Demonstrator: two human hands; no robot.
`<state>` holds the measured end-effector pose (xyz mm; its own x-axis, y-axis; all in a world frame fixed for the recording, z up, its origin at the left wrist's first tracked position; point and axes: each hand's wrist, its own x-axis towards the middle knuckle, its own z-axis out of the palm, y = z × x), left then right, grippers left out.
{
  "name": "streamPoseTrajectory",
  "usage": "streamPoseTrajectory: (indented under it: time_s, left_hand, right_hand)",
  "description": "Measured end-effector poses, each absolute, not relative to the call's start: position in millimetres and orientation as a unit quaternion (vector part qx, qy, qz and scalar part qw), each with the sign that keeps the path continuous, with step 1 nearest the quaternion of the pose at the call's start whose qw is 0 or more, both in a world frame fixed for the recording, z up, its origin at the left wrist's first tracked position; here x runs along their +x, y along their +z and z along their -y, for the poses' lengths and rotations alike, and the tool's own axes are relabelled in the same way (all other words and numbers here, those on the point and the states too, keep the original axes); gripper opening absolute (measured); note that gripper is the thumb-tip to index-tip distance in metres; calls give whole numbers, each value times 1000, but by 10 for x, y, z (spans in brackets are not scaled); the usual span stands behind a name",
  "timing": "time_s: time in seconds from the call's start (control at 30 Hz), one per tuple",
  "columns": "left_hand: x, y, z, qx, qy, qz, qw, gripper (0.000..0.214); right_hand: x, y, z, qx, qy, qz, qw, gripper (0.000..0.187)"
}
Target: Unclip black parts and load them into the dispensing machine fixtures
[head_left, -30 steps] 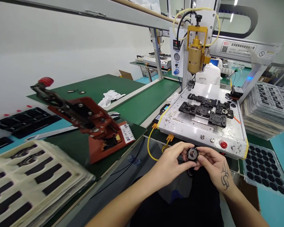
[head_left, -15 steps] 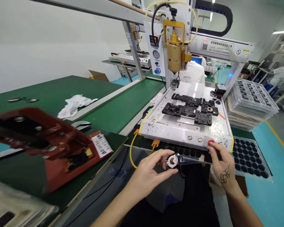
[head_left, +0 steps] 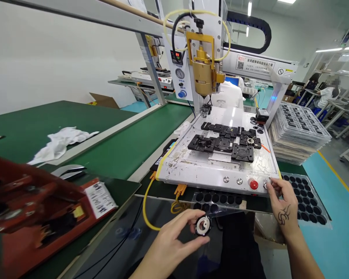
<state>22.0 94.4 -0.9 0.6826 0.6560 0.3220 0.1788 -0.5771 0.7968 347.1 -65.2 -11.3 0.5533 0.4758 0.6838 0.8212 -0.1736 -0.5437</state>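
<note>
My left hand (head_left: 170, 240) pinches a round black watch-case-like part (head_left: 203, 225) with a pale metal ring on its face, between thumb and fingers. It hangs in front of the bench edge, tilted toward me. My right hand (head_left: 284, 203) is at the right end of the machine's front panel, thumb and fingers closed around a metal knob (head_left: 265, 185), which they partly cover. Just left of it are a red button (head_left: 254, 185) and two metal buttons (head_left: 233, 180). Black fixtures (head_left: 225, 143) lie on the white machine bed (head_left: 189, 164); a similar ringed part (head_left: 250, 141) sits in one.
A gold dispensing head (head_left: 203, 73) hangs above the bed. Trays (head_left: 296, 135) are stacked at right, near a sheet of black discs (head_left: 304, 201). A red press (head_left: 61, 221) stands at left, with a white cloth (head_left: 62, 143) behind. Yellow cable (head_left: 145, 205) loops below the bench.
My right hand has moved from beside the red button to the knob on its right. The left hand, still holding the round part, is lower. My view has shifted right.
</note>
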Motion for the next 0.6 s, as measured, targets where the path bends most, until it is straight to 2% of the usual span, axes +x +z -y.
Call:
streamPoseTrajectory:
  time_s: [0.4,0.6]
  left_hand:
    - [130,-60,-901,833,251,-265,417,32]
    - [101,-200,-877,827,226,-226,462,39]
  right_hand:
    - [3483,-53,685,-750,-177,434,467,23]
    - [3526,-57,678,-747,-182,429,474,29]
